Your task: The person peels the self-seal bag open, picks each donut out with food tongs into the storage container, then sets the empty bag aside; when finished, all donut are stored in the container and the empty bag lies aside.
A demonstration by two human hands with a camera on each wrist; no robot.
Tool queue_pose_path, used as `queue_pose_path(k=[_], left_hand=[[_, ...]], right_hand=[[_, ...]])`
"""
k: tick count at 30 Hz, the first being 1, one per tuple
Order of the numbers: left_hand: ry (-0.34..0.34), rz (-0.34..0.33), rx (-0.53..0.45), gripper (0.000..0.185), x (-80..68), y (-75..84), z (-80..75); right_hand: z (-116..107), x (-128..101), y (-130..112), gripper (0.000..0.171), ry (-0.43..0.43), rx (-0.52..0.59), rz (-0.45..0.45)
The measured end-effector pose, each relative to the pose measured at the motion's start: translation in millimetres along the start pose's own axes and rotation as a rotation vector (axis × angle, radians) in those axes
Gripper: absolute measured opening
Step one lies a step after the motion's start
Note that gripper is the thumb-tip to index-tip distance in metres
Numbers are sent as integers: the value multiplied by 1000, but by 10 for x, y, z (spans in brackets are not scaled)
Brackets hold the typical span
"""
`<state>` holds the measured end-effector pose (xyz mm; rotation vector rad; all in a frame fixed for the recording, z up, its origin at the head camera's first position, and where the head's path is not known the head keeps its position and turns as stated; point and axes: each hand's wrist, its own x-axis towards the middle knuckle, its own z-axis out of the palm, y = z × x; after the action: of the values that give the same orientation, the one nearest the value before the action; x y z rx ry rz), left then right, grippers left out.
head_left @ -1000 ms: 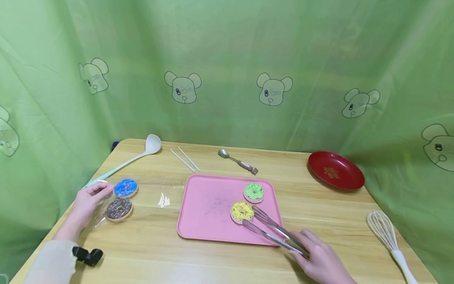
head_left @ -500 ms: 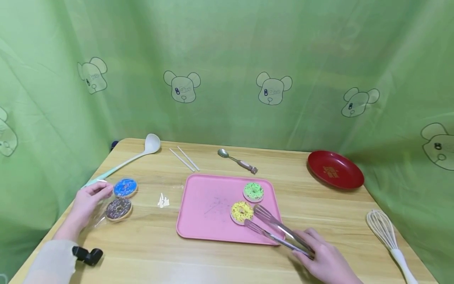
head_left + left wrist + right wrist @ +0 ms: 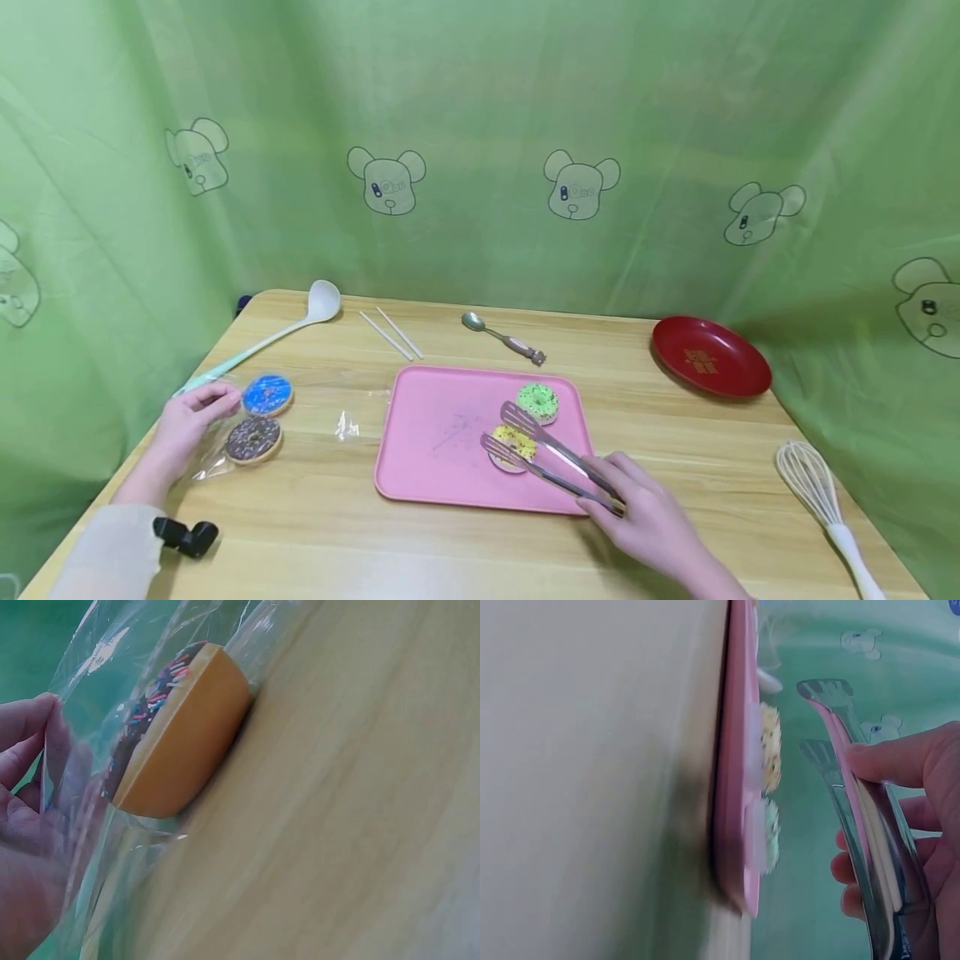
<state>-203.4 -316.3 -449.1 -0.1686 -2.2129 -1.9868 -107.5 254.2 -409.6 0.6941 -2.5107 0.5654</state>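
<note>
The yellow doughnut point(image 3: 513, 446) lay on the pink tray point(image 3: 435, 442), beside a green doughnut point(image 3: 537, 402). Metal tongs point(image 3: 551, 457), gripped by the right hand point(image 3: 648, 525), hung over it with arms apart. The left hand point(image 3: 187, 421) pinched a clear bag point(image 3: 97, 712) holding a chocolate doughnut point(image 3: 253, 439) and a blue one point(image 3: 267, 394).

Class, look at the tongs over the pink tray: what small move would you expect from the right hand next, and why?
Probably lowering the tongs and squeezing them onto the yellow donut. The right hand holds them with the two tips apart, one on each side of that donut on the pink tray. They do not yet seem to clamp it, so closing the grip looks like the natural step.
</note>
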Motion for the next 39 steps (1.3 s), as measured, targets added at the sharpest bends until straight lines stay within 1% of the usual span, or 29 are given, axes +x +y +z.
queue_pose_path(k=[6, 13, 16, 19, 25, 29, 35, 39], left_hand=[[-19, -1, -27, 9, -3, -1, -14], [-16, -13, -44, 10, -23, 4, -49], [-7, -25, -65, 11, -34, 2, -70], [4, -36, -70, 10, -38, -2, -94], [16, -26, -26, 9, -40, -25, -130], [17, -29, -46, 10, -40, -27, -132], [15, -34, -72, 11, -36, -27, -131], [9, -42, -57, 11, -27, -24, -135]], right_hand=[[146, 200, -134, 45, -33, 25, 0], [348, 435, -300, 42, -62, 83, -50], [427, 535, -377, 41, -97, 102, -45], [494, 632, -436, 40, -128, 96, -25], [625, 816, -530, 38, -182, 108, -19], [721, 942, -577, 34, -229, 105, -25], [894, 1139, -611, 29, -288, 103, -63], [1000, 1224, -643, 29, -330, 99, -91]])
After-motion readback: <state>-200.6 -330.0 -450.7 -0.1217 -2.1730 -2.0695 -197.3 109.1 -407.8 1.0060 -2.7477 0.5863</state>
